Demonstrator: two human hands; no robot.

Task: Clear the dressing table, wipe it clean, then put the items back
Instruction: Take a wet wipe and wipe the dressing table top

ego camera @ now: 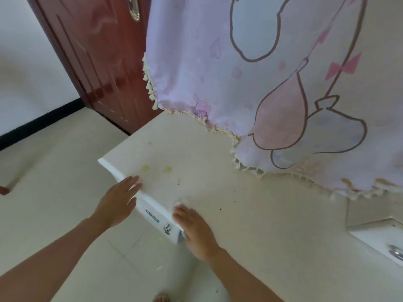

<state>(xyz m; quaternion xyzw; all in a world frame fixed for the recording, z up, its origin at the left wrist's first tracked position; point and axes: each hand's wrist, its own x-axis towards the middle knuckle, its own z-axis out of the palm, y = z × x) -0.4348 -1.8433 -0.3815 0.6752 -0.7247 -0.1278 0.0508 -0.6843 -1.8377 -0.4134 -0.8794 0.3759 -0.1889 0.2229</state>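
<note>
1. Head view: the left hand (117,203) reaches in from the lower left with its forearm bare. Its fingers are straight and close together, and the tips touch the front edge of the dressing table (250,192) near its left corner. It grasps nothing.
2. The right hand (196,229) lies palm down on the table top just inside the front edge. Its fingers are stretched flat, not curled. A small white blur sits at the fingertips, and I cannot tell what it is.
3. The hands are near each other, with the table's front edge between them.
4. Under that edge, between the hands, is a drawer front (174,231), closed, with a metal handle (152,215). A second white front with a round knob (395,252) shows at the far right. What either holds is hidden.
5. The table top is white. Its long side runs from the left corner near the door (98,51) down toward the lower right of the frame.
6. On the bare top are yellow spots (145,167) near the left corner and a few dark specks (220,208) further right.
7. A pale pink cloth (218,62) with cartoon outlines and a fringed hem hangs at the back, its lower edge lying on the table top.
8. The pale tiled floor (65,171) lies to the left and below.
</note>
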